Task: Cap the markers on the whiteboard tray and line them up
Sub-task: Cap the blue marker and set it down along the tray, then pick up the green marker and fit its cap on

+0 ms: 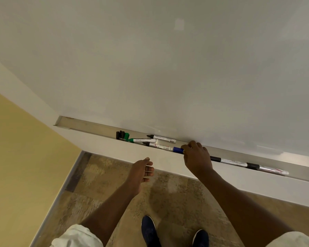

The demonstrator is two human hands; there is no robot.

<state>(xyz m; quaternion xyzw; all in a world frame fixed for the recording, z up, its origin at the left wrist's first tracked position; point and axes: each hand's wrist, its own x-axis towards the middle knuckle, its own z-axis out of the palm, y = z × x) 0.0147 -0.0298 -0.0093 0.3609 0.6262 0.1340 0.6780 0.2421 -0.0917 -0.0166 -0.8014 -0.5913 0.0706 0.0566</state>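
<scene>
The metal whiteboard tray (89,124) runs from upper left to lower right. My right hand (197,158) rests in it, fingers closed on a marker with a blue cap (177,149). To its left lie a green uncapped marker (143,140) and two black uncapped markers (163,138) (158,146), bunched together. Loose black and green caps (123,135) sit further left. Right of my hand, two black-capped markers (230,162) (268,169) lie end to end. My left hand (142,172) hovers open below the tray, holding nothing.
The whiteboard (168,59) fills the view above the tray. A yellow wall (16,157) stands at the left. Below are a speckled floor (177,202) and my dark shoes (150,230).
</scene>
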